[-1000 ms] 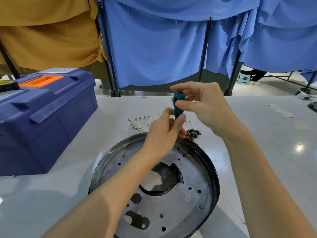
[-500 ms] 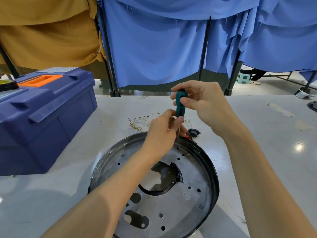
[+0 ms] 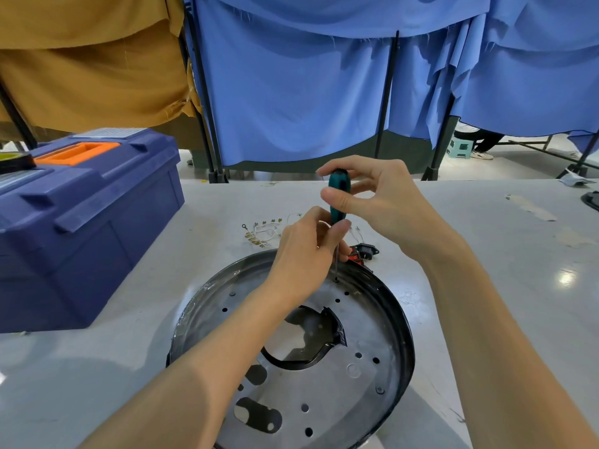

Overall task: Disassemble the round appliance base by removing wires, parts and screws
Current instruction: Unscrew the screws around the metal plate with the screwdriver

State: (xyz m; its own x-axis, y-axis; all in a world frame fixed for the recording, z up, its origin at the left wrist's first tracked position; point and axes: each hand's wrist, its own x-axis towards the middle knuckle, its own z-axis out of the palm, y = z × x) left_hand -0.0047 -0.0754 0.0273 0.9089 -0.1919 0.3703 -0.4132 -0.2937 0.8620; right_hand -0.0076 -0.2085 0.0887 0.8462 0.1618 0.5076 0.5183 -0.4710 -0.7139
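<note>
Screwdriver (image 3: 339, 197) between grips (image 3: 303, 254) (image 3: 384, 202), seemingly on base (image 3: 372, 325)

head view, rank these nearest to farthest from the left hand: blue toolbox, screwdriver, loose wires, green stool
1. screwdriver: pinched in the left hand itself.
2. loose wires: on the table just beyond the hand, slightly left.
3. blue toolbox: far left on the table.
4. green stool: far back right, beyond the table.

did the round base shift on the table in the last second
No. The round base sits where it was, its rim just as near the blue toolbox and the black socket part behind it.
</note>
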